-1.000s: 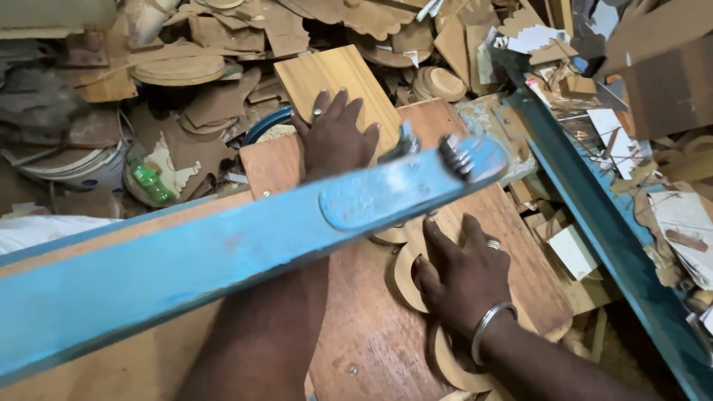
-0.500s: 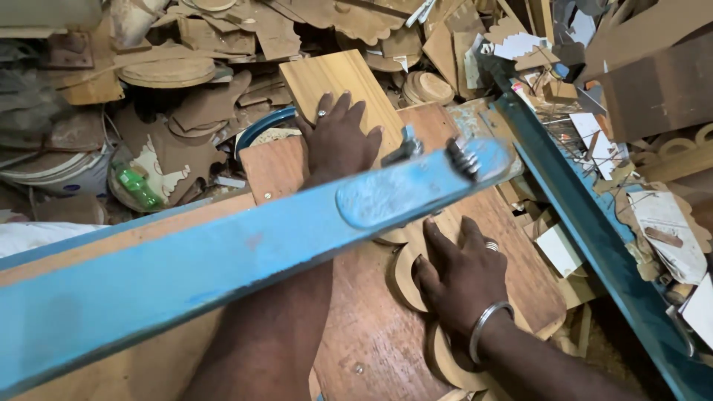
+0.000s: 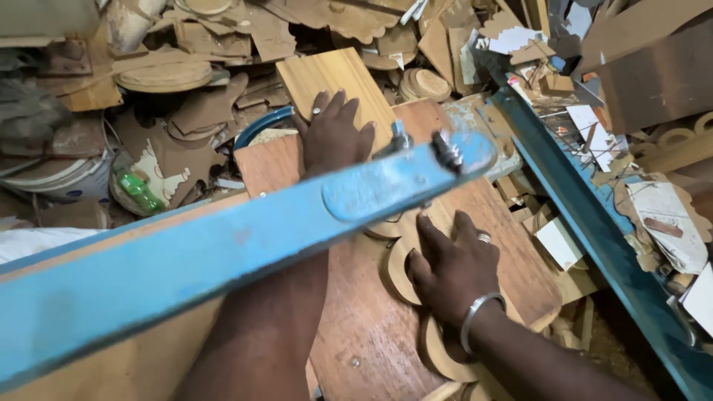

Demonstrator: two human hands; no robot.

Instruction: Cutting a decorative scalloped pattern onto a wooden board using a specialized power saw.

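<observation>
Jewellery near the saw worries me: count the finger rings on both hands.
2. One ring on the left hand, flat on the board beyond the blue arm; one ring on the right hand. Hidden fingers may carry more.

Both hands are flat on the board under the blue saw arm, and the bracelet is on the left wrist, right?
Not quite. In the head view the metal bracelet is on the right wrist, not the left. The rest holds: the left hand and the right hand both press flat on the wooden board, with the blue saw arm crossing above them.
</observation>
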